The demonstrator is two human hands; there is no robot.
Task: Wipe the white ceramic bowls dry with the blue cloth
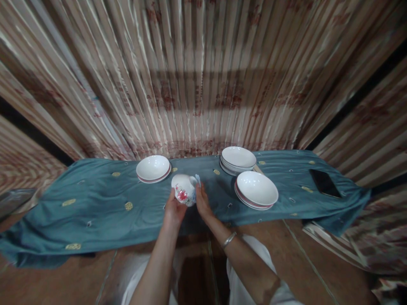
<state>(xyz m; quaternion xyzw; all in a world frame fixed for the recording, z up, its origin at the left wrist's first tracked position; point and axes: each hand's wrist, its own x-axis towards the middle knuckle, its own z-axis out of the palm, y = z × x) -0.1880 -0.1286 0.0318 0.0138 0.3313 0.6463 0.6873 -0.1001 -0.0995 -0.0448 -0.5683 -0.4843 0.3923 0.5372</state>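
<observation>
My left hand (174, 209) grips a small white bowl (182, 186) from below and the left side. The bowl is tilted, and red flowers with some blue show on its outer side. My right hand (203, 201) is closed at the bowl's right side, with a pale bluish cloth (197, 179) sticking up by its fingers. Most of the cloth is hidden between that hand and the bowl. Both hands are above the middle of the table, near its front edge.
A green-blue cloth with yellow motifs covers the table (104, 203). Left of the hands is a short stack of white dishes (153, 167). Two more stacks, a rear one (238, 157) and a front one (257, 188), stand right. A black phone (324, 183) lies far right. Curtains (197, 84) hang behind.
</observation>
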